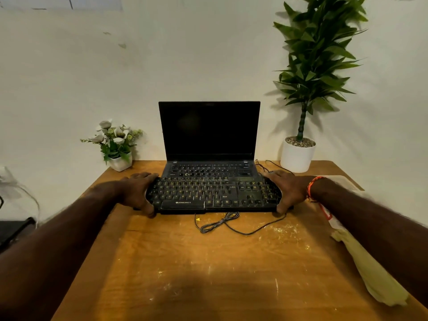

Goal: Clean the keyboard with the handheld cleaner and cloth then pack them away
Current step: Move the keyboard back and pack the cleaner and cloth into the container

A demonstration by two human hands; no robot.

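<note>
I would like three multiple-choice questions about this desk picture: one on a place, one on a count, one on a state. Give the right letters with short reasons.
1. Where is the yellow cloth?
A. at the table's right edge
B. on the laptop
C. beside the flower pot

2. How many potted plants stand at the back of the table?
A. one
B. two
C. three

3. What state is the laptop in?
A. closed
B. open, screen lit
C. open, screen dark

Answers:
1 A, it lies under the right forearm, near the edge.
2 B, the small flower pot and the tall plant.
3 C, the lid is up and the screen is black.
</note>
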